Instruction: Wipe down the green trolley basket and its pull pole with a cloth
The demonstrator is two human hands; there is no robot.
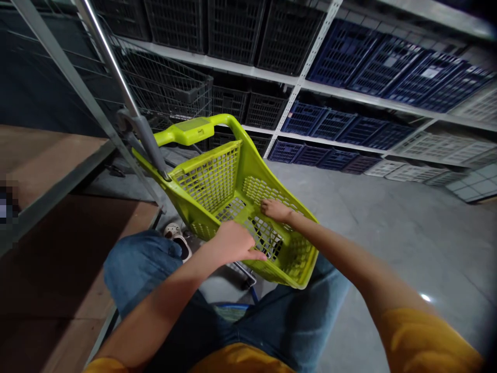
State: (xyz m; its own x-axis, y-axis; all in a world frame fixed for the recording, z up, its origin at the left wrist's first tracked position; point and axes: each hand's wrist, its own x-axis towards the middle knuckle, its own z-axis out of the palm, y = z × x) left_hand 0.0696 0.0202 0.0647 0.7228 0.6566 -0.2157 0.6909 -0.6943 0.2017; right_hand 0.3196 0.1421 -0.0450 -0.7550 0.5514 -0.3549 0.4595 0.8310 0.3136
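Observation:
A lime-green plastic shopping cart with mesh walls stands tilted in front of my legs, its basket facing up at me. My left hand lies over the near side rim of the basket, thumb stretched along the rim and the other fingers bent down out of sight. Inside the basket, my right hand is close to the far side wall, just above the bottom grid. Its fingers are curled, and whatever they may hold is hidden. A grey and chrome pole rises by the cart's handle.
White metal shelving behind the cart carries rows of black crates, blue crates and pale crates. A wire cart stands behind the handle. Brown boards with a metal frame are on my left. Grey floor extends rightward.

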